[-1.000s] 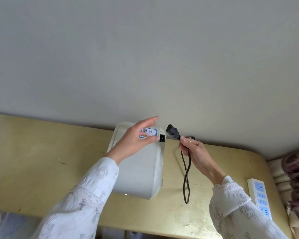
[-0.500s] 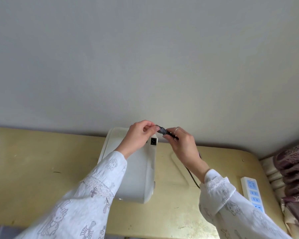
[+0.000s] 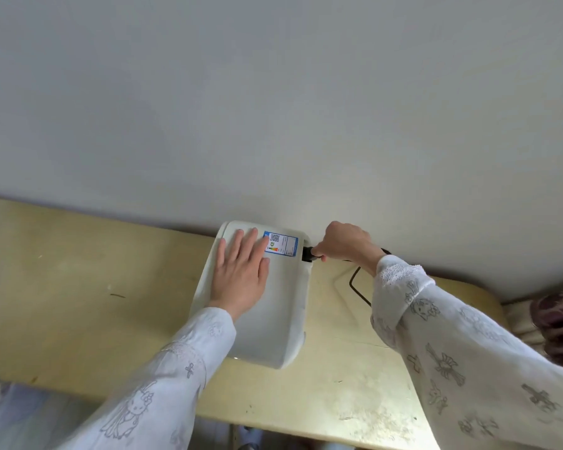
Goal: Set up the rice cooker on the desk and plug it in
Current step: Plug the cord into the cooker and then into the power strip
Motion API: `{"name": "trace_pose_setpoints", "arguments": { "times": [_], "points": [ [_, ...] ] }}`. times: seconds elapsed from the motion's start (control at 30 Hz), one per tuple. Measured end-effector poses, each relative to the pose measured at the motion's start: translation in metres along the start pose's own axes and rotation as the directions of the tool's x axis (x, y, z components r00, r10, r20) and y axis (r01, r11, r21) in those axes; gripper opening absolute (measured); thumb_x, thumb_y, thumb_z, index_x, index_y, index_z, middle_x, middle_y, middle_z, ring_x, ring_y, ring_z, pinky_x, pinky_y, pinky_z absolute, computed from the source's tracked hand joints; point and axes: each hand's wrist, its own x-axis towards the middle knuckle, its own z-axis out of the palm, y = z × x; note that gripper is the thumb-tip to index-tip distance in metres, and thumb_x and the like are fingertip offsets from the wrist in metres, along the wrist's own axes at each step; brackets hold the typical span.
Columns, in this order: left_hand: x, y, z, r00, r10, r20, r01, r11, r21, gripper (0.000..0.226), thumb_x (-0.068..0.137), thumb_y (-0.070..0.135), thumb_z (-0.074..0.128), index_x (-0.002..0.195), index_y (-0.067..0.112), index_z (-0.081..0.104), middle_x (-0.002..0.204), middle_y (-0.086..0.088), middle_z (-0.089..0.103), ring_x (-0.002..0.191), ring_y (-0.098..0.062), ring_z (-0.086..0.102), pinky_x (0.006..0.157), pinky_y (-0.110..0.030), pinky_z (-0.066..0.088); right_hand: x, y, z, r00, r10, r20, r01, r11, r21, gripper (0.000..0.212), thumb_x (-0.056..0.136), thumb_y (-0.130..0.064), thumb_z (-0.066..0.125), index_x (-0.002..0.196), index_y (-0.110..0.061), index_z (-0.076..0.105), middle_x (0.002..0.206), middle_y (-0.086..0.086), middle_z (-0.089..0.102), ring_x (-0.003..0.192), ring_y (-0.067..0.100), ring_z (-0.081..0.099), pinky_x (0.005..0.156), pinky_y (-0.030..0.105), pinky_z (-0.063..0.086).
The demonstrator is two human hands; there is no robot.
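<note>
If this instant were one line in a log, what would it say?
step: plugging cord into cooker | left hand: flat on rice cooker | right hand: grips black plug at cooker's socket | desk

Left hand (image 3: 241, 277) flat on rice cooker (image 3: 273, 319), right hand (image 3: 345, 243) gripping plug (image 3: 307, 254) at its socket

White rice cooker (image 3: 273, 306) on desk (image 3: 78, 287) (plug (image 3: 307, 254) seated)

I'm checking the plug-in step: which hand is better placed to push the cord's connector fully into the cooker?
Right. The right hand already pinches the black connector at the rice cooker socket; the left hand lies flat on the cooker, bracing it.
</note>
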Motion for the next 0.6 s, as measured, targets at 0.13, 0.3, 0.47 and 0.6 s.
{"name": "trace_pose_setpoints", "arguments": {
  "times": [0.13,0.3,0.47,0.6],
  "points": [
    [-0.002,-0.001,0.004,0.999,-0.012,-0.031,0.012,1.000,0.025,0.047,0.096,0.032,0.028,0.143,0.027,0.029,0.155,0.005,0.023,0.145,-0.018,0.012,0.118,-0.043,0.000,0.008,-0.015,-0.007,0.994,-0.003,0.107,0.006,1.000,-0.029,0.018,0.070,-0.021,0.060,0.053,-0.018,0.057,0.048,-0.013,0.061,0.058,0.006,0.049,0.050,0.024,0.028],
    [-0.004,0.002,0.002,0.997,-0.033,-0.064,0.035,0.999,0.037,0.049,0.091,0.032,0.024,0.137,0.025,0.041,0.149,0.002,0.037,0.142,-0.021,0.026,0.116,-0.046,0.011,0.018,-0.030,-0.009,0.992,-0.099,0.075,0.105,0.991,-0.086,0.024,0.073,-0.019,0.065,0.056,-0.015,0.049,0.054,-0.004,0.056,0.063,0.019,0.052,0.048,0.024,0.029],
    [-0.004,0.001,0.000,0.996,-0.031,-0.078,0.033,0.999,0.027,0.052,0.089,0.033,0.020,0.134,0.024,0.044,0.147,0.001,0.042,0.140,-0.022,0.030,0.116,-0.047,0.012,0.015,-0.024,-0.006,0.975,-0.217,0.042,0.221,0.968,-0.120,0.020,0.077,-0.012,0.066,0.064,-0.008,0.050,0.069,0.006,0.054,0.072,0.028,0.050,0.053,0.026,0.036],
    [-0.003,0.002,0.000,0.996,-0.038,-0.079,0.041,0.999,0.027,0.052,0.089,0.033,0.020,0.135,0.025,0.043,0.148,0.001,0.040,0.140,-0.022,0.029,0.116,-0.046,0.012,0.007,-0.024,0.002,0.968,-0.251,-0.014,0.247,0.958,-0.144,0.023,0.078,0.001,0.051,0.061,-0.007,0.040,0.064,0.006,0.043,0.073,0.029,0.045,0.047,0.026,0.030]
  ]
}}
